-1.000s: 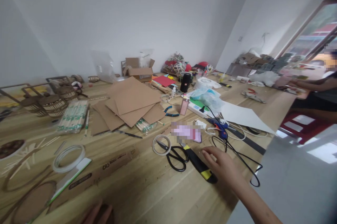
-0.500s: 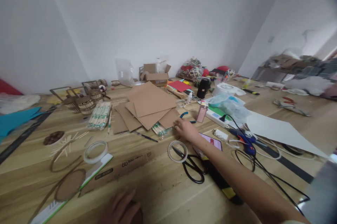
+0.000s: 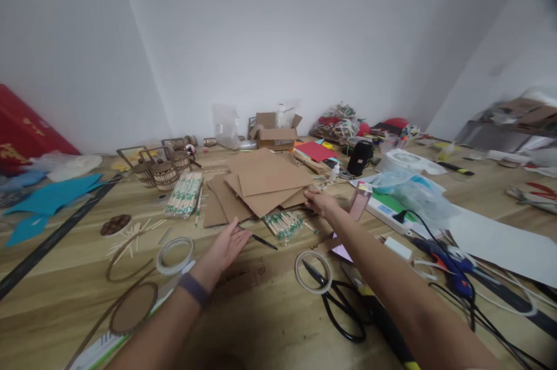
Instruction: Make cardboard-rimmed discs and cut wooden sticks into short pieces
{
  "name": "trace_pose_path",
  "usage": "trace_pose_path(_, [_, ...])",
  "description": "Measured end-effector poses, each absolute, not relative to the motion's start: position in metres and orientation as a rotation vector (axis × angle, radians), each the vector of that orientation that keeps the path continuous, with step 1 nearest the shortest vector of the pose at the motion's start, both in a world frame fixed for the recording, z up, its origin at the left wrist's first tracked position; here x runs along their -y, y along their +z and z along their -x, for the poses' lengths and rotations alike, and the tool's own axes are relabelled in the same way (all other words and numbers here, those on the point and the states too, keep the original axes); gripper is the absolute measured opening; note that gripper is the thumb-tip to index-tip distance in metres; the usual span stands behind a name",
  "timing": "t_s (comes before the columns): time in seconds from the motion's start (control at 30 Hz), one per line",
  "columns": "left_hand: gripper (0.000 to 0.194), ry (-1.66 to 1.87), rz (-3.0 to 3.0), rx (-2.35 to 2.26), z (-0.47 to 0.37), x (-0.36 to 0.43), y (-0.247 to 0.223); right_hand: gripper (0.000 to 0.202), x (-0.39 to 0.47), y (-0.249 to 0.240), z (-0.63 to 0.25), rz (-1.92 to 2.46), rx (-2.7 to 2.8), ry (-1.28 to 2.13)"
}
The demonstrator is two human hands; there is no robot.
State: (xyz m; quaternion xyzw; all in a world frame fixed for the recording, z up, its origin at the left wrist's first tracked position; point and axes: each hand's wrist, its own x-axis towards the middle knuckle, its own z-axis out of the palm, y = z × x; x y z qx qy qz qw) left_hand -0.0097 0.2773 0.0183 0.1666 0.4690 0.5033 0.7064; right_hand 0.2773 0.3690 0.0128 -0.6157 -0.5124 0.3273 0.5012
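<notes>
A loose stack of brown cardboard sheets [image 3: 270,176] lies mid-table. My right hand [image 3: 321,202] is closed at the stack's right corner, its fingers pinching the edge of a cardboard sheet. Partly under that corner is a plastic-wrapped bundle of wooden sticks [image 3: 285,225]. My left hand [image 3: 228,245] is open, palm turned up, with its fingertips close to a black pen [image 3: 263,241] and just in front of the stack. Nothing shows in its fingers.
Black scissors [image 3: 343,306] lie by a tape ring [image 3: 313,272] beneath my right forearm. A white tape roll [image 3: 174,255] is left of my left wrist. Small wooden buckets [image 3: 164,176] stand at back left; a glue gun [image 3: 456,277] with black cable lies right.
My left hand has come forward from the near edge to the front of the stack. My right hand has taken hold of the cardboard corner, and more of the stick bundle shows. The view has turned left.
</notes>
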Motion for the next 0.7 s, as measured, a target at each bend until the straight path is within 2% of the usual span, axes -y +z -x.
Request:
trace_pose_path(0.27, [0.034,1.254,-0.123,-0.915,-0.048,-0.322,0.013,0.034,-0.352,0.003,-0.274,1.746,1.47,0.597])
trace_pose_path(0.47, [0.033,1.311,-0.097,-0.867,-0.047,-0.337,0.023,0.031,-0.31,-0.01,-0.252,1.854,1.883,0.573])
trace_pose_path(0.7, [0.035,1.274,-0.139,-0.877,-0.041,-0.335,0.029,0.031,-0.307,-0.007,-0.215,1.898,2.105,0.59])
